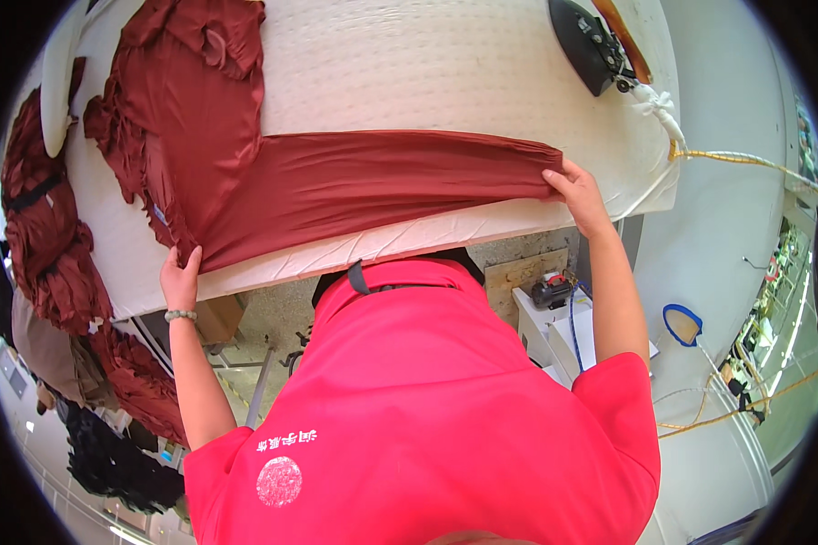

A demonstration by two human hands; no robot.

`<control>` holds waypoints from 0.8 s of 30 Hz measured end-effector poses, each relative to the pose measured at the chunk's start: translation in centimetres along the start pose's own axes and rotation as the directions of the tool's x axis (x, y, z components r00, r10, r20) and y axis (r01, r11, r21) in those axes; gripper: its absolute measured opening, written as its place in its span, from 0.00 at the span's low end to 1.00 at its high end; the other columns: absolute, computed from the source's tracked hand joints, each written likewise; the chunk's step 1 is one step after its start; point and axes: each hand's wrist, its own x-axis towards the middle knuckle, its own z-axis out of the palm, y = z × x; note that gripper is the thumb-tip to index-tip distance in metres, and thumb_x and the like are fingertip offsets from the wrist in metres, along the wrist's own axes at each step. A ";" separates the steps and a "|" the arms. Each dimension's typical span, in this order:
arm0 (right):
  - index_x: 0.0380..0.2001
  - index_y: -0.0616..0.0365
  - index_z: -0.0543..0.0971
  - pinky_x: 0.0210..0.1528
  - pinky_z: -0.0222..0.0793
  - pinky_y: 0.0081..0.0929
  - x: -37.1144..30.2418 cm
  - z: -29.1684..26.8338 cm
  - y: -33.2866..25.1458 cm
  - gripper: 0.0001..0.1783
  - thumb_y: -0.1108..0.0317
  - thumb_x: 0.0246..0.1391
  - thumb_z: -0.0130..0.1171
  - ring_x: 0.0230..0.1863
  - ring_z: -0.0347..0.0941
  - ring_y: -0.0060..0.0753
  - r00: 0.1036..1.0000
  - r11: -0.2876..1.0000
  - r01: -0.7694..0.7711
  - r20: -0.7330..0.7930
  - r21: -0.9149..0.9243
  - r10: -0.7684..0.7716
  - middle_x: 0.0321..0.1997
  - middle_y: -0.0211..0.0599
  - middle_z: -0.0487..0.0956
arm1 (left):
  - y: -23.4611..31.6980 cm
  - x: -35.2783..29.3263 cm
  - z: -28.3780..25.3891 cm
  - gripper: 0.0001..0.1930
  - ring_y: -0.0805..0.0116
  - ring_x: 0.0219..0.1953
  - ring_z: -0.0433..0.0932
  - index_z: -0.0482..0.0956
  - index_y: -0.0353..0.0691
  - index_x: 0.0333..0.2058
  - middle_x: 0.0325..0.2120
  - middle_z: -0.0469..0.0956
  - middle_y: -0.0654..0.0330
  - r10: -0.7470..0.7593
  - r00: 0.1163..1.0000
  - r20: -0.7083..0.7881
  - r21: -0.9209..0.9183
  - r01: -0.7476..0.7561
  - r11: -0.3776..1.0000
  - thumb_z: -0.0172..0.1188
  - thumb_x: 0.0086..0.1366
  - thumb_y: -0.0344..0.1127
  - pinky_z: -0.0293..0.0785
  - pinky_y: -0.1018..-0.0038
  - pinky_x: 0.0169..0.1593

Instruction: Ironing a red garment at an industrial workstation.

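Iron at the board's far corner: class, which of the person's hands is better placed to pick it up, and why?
Probably the right hand: the iron sits on its side. The left hand grips the garment far away.

The garment (336,182) you stretch across the board (427,64) is a plain rust red, with no print on it. Your board cover is off-white with a fine dotted quilted texture. The iron (591,45) at the far corner is black with an amber-brown handle, and its cord (745,160) is yellow. Your shirt (427,409) is bright pinkish red, carrying a small white round emblem and white characters. A pale green bead bracelet (179,316) circles your left wrist. The heap (45,245) hanging at your left is the same rust red.
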 end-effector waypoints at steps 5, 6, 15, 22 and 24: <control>0.49 0.58 0.83 0.46 0.76 0.23 -0.4 -0.1 -1.8 0.13 0.65 0.65 0.61 0.47 0.79 0.22 0.895 0.853 0.023 -0.369 -0.521 -0.249 0.49 0.32 0.84 | 9.0 0.1 0.5 0.19 0.61 0.51 0.78 0.79 0.33 0.52 0.49 0.81 0.54 0.300 0.929 -0.216 0.451 -0.178 0.875 0.67 0.67 0.37 0.73 0.66 0.56; 0.49 0.58 0.83 0.46 0.76 0.23 -0.3 0.2 -2.2 0.13 0.65 0.65 0.61 0.47 0.79 0.22 0.902 0.846 0.064 -0.331 -0.530 -0.276 0.49 0.32 0.84 | 11.5 0.5 1.0 0.18 0.54 0.55 0.78 0.78 0.35 0.52 0.50 0.81 0.52 0.471 0.850 -0.237 0.484 -0.317 0.816 0.66 0.66 0.35 0.73 0.63 0.58; 0.34 0.52 0.82 0.44 0.74 0.37 2.1 2.6 -3.3 0.04 0.70 0.55 0.65 0.41 0.78 0.43 0.703 0.113 0.363 0.192 -0.925 -0.685 0.36 0.35 0.81 | 24.3 7.3 9.4 0.11 0.55 0.47 0.78 0.79 0.39 0.41 0.39 0.79 0.57 0.804 0.441 0.399 0.312 -0.889 0.334 0.66 0.60 0.28 0.76 0.63 0.51; 0.32 0.51 0.80 0.42 0.73 0.40 3.3 1.6 -3.4 0.03 0.70 0.52 0.63 0.38 0.78 0.42 0.657 0.000 0.329 0.229 -0.944 -0.718 0.32 0.33 0.80 | 24.8 9.6 8.7 0.10 0.54 0.42 0.76 0.78 0.40 0.35 0.32 0.74 0.57 0.651 0.398 0.646 0.357 -0.912 0.204 0.69 0.57 0.33 0.75 0.61 0.45; 0.32 0.52 0.80 0.43 0.74 0.40 3.7 1.4 -3.9 0.04 0.70 0.52 0.62 0.40 0.78 0.44 0.725 0.055 0.274 0.169 -0.960 -0.668 0.34 0.34 0.81 | 25.1 9.6 8.6 0.10 0.55 0.41 0.76 0.79 0.39 0.34 0.32 0.73 0.57 0.602 0.458 0.654 0.364 -0.888 0.280 0.69 0.57 0.34 0.75 0.62 0.45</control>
